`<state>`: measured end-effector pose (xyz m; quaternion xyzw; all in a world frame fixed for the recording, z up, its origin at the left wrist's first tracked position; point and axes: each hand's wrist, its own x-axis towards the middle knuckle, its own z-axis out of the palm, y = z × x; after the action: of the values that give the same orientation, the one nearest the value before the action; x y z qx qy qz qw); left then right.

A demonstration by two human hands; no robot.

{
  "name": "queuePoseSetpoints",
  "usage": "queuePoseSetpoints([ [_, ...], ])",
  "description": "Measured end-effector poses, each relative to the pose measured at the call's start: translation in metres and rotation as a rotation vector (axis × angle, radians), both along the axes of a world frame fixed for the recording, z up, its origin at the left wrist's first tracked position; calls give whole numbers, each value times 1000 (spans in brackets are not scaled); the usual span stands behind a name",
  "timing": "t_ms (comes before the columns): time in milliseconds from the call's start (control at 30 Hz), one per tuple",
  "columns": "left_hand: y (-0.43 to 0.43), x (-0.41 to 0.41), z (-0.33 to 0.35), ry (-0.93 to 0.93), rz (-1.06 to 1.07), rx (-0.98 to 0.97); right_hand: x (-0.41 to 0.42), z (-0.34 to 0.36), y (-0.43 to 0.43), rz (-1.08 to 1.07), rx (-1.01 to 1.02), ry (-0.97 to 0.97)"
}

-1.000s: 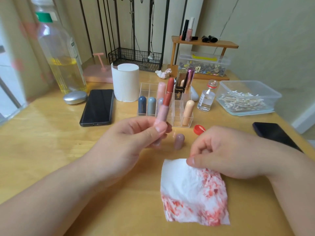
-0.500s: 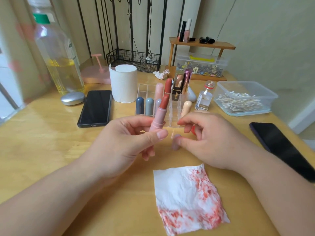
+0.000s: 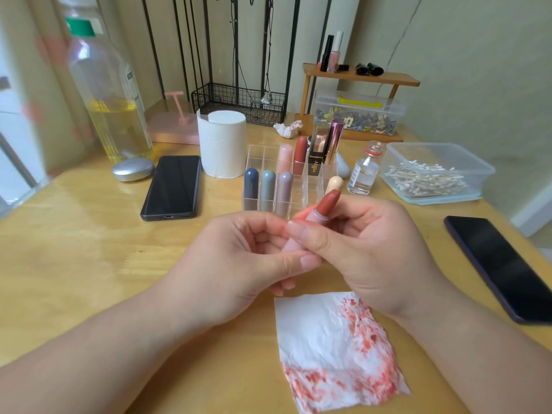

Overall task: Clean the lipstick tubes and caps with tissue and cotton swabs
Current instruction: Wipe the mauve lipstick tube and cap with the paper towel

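the stained tissue (image 3: 331,351) is now left flat on the tabletop (image 3: 89,249), and the right grip (image 3: 373,252) has been brought over to the pink lipstick tube (image 3: 312,215), which is clasped above the tabletop by it and the left grip (image 3: 239,258), bullet exposed; retracting or recapping is likely meant.

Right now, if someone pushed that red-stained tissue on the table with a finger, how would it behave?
The stained tissue looks thin and wrinkled, so it would probably crumple rather than slide as a sheet. It looks like one sheet, so it likely lifts limp and nearly weightless. Its red smears might rub off on fingers.
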<state>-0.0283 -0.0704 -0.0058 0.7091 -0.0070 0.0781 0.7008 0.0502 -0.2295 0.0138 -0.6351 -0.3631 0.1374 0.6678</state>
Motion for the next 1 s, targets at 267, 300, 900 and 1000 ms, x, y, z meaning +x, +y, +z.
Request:
queuePoseSetpoints([
  [267,1,-1,-7,-34,193,193,-6,1,2,-65,-36,12],
  [300,1,-1,-6,-42,197,197,-6,1,3,-74,-42,16],
  [900,-7,-2,-8,-141,67,174,-16,5,6,-195,-50,45],
  [1000,-5,-2,-9,-130,120,196,-17,5,6,-192,-63,41],
])
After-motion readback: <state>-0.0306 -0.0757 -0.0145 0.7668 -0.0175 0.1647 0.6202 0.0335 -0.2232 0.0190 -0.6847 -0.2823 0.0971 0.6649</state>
